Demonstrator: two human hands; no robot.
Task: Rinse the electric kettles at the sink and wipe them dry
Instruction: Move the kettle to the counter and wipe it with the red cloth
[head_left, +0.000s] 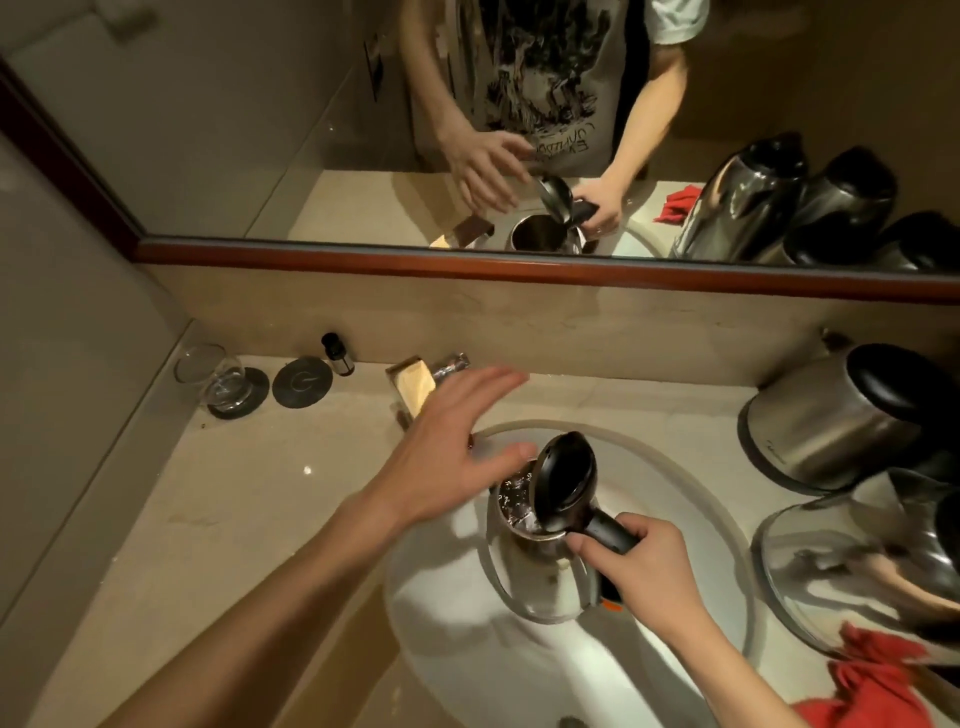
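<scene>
Right hand (644, 566): fingers and thumb curled round the black handle of the steel kettle (540, 566), arm entering from lower right. Left hand (452, 452): fingers straight and spread, palm down, thumb tip at the kettle's rim. Kettle: over the white sink (519, 660), upright, long axis vertical, black lid (566, 480) hinged open, handle toward the right hand, water inside. Two more kettles (826, 415) and a red cloth (872, 680) on the counter, right.

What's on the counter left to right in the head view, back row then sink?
Glass → round coaster → small bottle → faucet → left hand → held kettle → right hand → steel kettle.
</scene>
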